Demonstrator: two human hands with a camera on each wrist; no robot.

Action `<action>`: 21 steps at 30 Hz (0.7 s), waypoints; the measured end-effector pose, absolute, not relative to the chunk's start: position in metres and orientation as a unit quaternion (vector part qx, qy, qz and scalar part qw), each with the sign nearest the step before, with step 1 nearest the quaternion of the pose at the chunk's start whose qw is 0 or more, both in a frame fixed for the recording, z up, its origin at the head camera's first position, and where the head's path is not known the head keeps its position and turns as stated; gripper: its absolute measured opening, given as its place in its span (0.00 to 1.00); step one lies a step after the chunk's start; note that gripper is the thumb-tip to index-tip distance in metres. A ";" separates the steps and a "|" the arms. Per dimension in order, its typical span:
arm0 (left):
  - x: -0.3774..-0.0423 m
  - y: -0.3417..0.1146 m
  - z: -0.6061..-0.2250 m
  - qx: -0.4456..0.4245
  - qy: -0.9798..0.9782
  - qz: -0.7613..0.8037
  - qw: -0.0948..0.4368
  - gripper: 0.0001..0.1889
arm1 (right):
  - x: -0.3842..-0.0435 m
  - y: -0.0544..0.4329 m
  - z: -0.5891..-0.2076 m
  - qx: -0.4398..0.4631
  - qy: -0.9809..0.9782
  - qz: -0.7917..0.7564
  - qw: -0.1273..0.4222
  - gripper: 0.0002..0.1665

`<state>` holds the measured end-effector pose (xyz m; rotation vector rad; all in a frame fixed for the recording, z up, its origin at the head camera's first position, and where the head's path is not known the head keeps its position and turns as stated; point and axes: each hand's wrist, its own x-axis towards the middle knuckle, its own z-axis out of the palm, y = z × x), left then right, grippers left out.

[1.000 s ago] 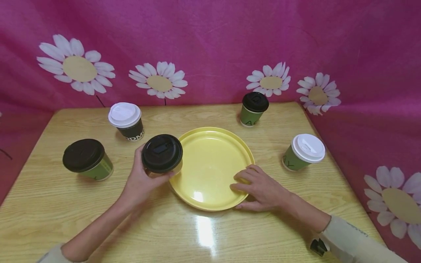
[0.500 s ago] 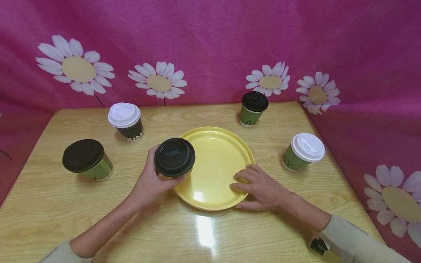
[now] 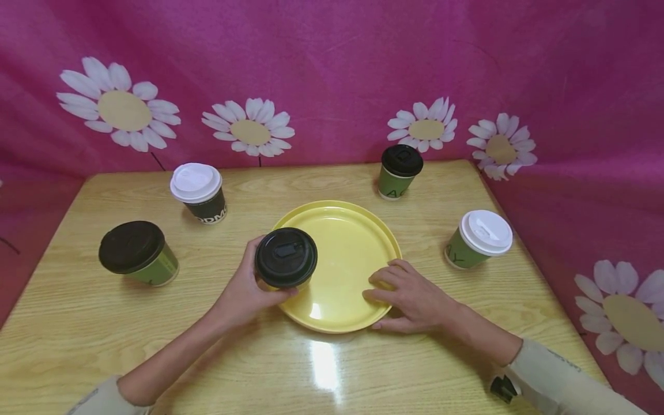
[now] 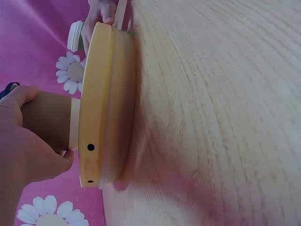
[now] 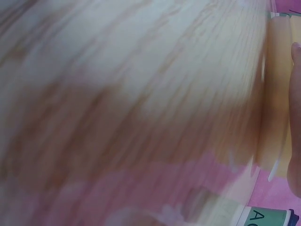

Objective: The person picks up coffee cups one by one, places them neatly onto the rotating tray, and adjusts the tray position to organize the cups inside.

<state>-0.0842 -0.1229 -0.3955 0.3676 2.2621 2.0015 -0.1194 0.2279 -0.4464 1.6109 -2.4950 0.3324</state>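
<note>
My left hand [image 3: 250, 287] grips a paper coffee cup with a black lid [image 3: 286, 257], thumb and fingers around its sides. The cup is upright over the left part of a round yellow tray [image 3: 342, 248]. Seen from the left wrist, the cup's brown wall [image 4: 49, 120] ends in a pale base at the tray's rim; whether it touches the tray's floor is hidden. My right hand [image 3: 412, 300] holds the tray's right rim, with curled fingers inside and the thumb outside. Only a strip of that hand shows in the right wrist view, beside the tray's side [image 5: 276, 94].
Several other lidded cups stand around the tray: a green one with black lid [image 3: 140, 253] at left, a black one with white lid [image 3: 199, 193] behind it, a green one with black lid [image 3: 398, 173] at back right, and a green one with white lid [image 3: 477, 239] at right.
My left hand has carried the black-lidded cup to the right and slightly nearer, from the tray's left edge to over the tray. My right hand and the tray have stayed in place.
</note>
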 end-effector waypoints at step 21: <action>-0.084 -0.114 -0.400 0.149 0.742 0.648 0.086 0.50 | -0.119 0.228 -0.446 0.536 -0.833 0.111 0.081 0.33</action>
